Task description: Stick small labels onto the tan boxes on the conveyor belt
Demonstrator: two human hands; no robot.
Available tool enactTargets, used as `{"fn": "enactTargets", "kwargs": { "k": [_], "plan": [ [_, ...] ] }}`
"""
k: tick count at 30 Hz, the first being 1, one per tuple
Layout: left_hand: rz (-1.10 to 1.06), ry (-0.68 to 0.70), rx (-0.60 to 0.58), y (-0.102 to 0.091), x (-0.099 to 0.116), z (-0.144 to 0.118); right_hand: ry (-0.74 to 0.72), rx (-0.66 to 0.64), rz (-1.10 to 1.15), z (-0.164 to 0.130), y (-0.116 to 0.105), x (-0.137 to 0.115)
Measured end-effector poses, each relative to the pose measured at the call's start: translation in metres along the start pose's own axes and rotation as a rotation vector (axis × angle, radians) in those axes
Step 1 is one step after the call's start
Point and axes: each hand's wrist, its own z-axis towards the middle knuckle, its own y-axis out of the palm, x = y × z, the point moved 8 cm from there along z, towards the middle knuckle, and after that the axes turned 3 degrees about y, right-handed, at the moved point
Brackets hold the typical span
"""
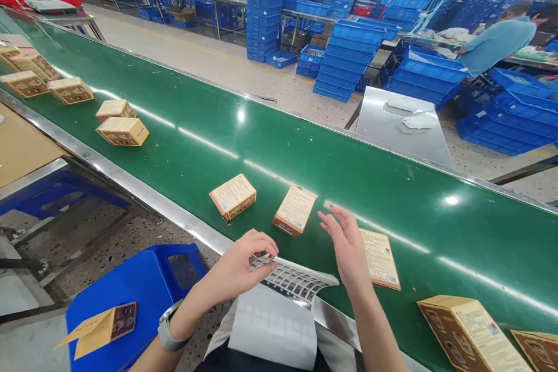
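Note:
My left hand pinches the upper edge of a sheet of small stickers, printed in rows. The sheet bends over the conveyor's near rail, and its white backing hangs down toward my lap. My right hand is raised over the belt with its fingers apart; a tiny pale spot shows at one fingertip, too small to make out. Just left of those fingers lies a tan and brown carton. Another carton lies farther left, and one is partly hidden behind my right hand.
More cartons lie along the green conveyor belt, with a larger-looking one at near right. A blue stool at lower left bears an opened carton. Blue crates and co-workers are beyond the belt.

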Motion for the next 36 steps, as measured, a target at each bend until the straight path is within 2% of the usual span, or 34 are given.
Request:
{"fn": "enactTargets", "kwargs": {
  "k": [3, 7, 11, 20, 26, 31, 34, 36],
  "plan": [
    [0.072, 0.133, -0.074, 0.003, 0.007, 0.011, 0.029, 0.015, 0.056, 0.036, 0.01, 0.017],
    [0.159, 0.126, -0.154, 0.012, -0.002, 0.027, 0.026, -0.004, 0.044, 0.053, 0.018, 0.021],
    [0.079, 0.131, -0.234, 0.019, -0.004, 0.034, 0.04, -0.039, 0.031, 0.048, 0.013, 0.022],
    [0.001, 0.14, -0.265, 0.031, 0.006, 0.039, -0.002, -0.034, -0.07, 0.04, -0.004, 0.022],
    [0.005, 0.129, -0.303, 0.041, 0.01, 0.043, -0.072, 0.022, -0.195, 0.033, -0.017, 0.017],
    [-0.042, 0.165, -0.32, 0.05, 0.019, 0.043, -0.04, 0.107, -0.333, 0.039, -0.038, 0.009],
    [-0.071, 0.081, -0.265, 0.048, 0.022, 0.038, -0.071, 0.064, -0.469, 0.036, -0.046, -0.007],
    [-0.078, -0.043, -0.204, 0.044, 0.017, 0.031, -0.239, 0.014, -0.617, 0.018, -0.04, -0.031]
  ]
}}
